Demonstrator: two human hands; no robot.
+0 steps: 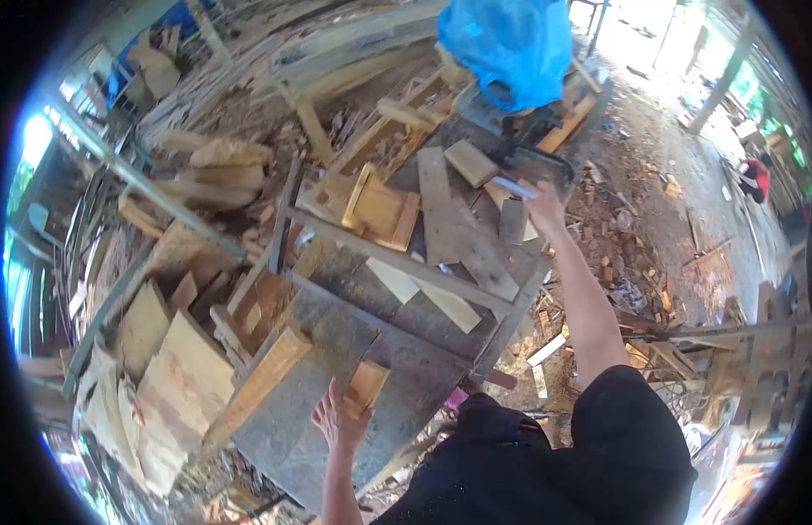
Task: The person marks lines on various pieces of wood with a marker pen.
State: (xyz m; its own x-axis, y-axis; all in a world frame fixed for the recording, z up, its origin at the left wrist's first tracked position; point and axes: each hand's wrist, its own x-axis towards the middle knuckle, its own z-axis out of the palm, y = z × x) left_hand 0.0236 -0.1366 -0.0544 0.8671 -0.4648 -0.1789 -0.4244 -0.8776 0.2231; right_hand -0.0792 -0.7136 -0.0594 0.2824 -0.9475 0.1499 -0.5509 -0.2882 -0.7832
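Left hand [338, 418] is down low near the body, forearm coming straight up from the bottom, with the fingers loosely closed on the lower end of a small wood block [367, 385]. So the grip is only partly curled. The block sits on the near part of the grey counter [406, 367], long axis tilted up and a bit right, away from the hand.

Right arm is stretched almost straight out to the far end. The right hand [544, 207] has its grip closed on a pale stick [513, 186], which points left, roughly level, just below the blue plastic sheet [509, 48].
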